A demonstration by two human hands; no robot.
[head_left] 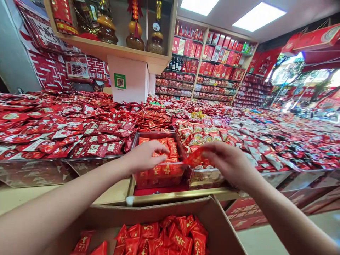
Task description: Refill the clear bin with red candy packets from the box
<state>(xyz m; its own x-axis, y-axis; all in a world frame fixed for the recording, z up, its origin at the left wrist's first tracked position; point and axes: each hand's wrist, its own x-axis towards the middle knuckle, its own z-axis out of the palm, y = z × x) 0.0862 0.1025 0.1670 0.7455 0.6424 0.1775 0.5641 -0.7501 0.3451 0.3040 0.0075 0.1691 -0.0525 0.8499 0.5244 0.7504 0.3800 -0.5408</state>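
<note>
My left hand [148, 154] is over a clear plastic bin [160, 179] of red wrapped packets [174, 150]. Its thumb and bent fingers are apart, with no packet visibly gripped between them. To the right, my right hand [230, 163] pinches a red packet [195, 156], slightly blurred, between thumb and fingers. This packet hangs near the bin's right wall, in front of a neighbouring bin of red and gold sweets [200, 134]. Below my arms stands an open cardboard box [148, 212] with loose red packets [159, 241] in it.
Bins heaped with red packets [101, 138] spread to the left. More wrapped sweets [268, 141] cover the right side. A gold counter edge [183, 197] runs between bins and box. A white pillar [129, 78] and bottle shelf [124, 47] stand behind.
</note>
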